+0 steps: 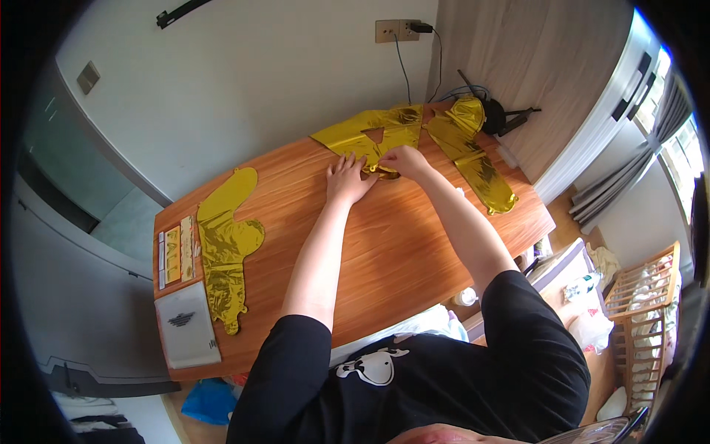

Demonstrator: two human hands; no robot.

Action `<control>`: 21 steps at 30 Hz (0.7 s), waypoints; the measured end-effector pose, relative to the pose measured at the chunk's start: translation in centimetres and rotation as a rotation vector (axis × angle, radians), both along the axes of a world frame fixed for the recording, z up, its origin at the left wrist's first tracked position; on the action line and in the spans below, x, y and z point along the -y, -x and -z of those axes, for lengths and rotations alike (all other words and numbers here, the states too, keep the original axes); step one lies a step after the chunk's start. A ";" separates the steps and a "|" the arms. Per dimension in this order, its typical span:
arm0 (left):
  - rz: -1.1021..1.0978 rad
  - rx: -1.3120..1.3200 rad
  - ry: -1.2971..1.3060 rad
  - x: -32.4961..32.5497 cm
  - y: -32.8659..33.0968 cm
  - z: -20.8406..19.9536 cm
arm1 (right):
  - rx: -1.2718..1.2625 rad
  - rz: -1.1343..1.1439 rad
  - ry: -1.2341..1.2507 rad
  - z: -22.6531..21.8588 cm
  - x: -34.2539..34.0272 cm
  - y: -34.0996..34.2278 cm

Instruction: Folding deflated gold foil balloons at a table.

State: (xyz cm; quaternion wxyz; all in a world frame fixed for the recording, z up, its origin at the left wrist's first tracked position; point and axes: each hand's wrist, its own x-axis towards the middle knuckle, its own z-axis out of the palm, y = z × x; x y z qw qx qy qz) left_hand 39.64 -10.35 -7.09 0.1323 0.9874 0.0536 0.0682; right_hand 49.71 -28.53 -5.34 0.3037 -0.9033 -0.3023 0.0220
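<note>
Gold foil balloon [373, 133]: flat and uninflated, lying at the far edge of the wooden surface [392, 259], close to the wall; both hands rest on its near edge.
Left hand [347, 180]: palm down, fingers spread flat, pressing on the surface and the balloon's edge; it grips nothing.
Right hand [405, 160]: just beside the left, fingers curled and pinching a small part of the foil at the balloon's lower edge.
Second gold balloon [473, 159]: long strip shape, to the right of the first, running toward the right edge of the surface.
Third gold balloon [224, 248]: flat on the left part of the surface, well apart from the hands.
White packet [186, 325]: at the near left corner, just beside the third balloon.
Card strips [177, 251]: beyond the packet, along the left edge.
</note>
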 end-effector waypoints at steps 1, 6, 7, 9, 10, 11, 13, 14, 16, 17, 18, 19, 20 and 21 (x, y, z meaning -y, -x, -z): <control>0.002 0.014 0.013 0.0 0.0 0.1 | -0.002 -0.002 0.001 -0.3 -0.1 -0.1; -0.015 0.065 0.044 -1.0 0.0 1.0 | -0.031 -0.112 0.090 -1.4 -0.4 0.8; -0.023 0.068 0.077 -1.1 0.0 1.1 | -0.033 -0.114 0.090 -1.3 -0.2 1.0; -0.024 0.069 0.075 -0.8 0.0 1.0 | 0.071 -0.280 0.088 -1.1 0.7 1.2; -0.024 0.071 0.073 -0.5 0.0 0.8 | 0.071 -0.272 0.090 -0.9 1.0 1.1; -0.017 0.071 0.074 -0.2 -0.1 0.6 | 0.104 -0.242 0.102 -0.7 1.0 1.0; -0.036 0.077 0.063 -0.4 -0.1 0.5 | 0.137 -0.220 0.110 -0.7 0.3 1.2; -0.038 0.076 0.061 -0.5 0.0 0.4 | 0.120 -0.170 0.122 -0.7 -0.1 1.3; -0.018 0.038 0.039 -0.4 0.0 0.2 | 0.105 -0.116 0.133 -0.6 -0.1 1.2; -0.018 0.039 0.038 -0.3 0.0 0.1 | 0.099 -0.087 0.100 -0.5 -0.2 1.1; -0.033 0.066 0.033 -0.3 0.1 0.2 | 0.095 -0.062 0.064 -0.6 -0.4 1.1; -0.049 0.092 0.028 -0.4 0.1 0.3 | 0.098 -0.067 0.060 -0.7 -0.7 0.9; -0.055 0.095 0.024 -0.6 0.2 0.3 | 0.094 -0.046 0.023 -0.7 -1.1 0.8; -0.049 0.101 0.018 -0.6 0.1 0.4 | 0.090 -0.021 -0.013 -0.7 -1.2 0.5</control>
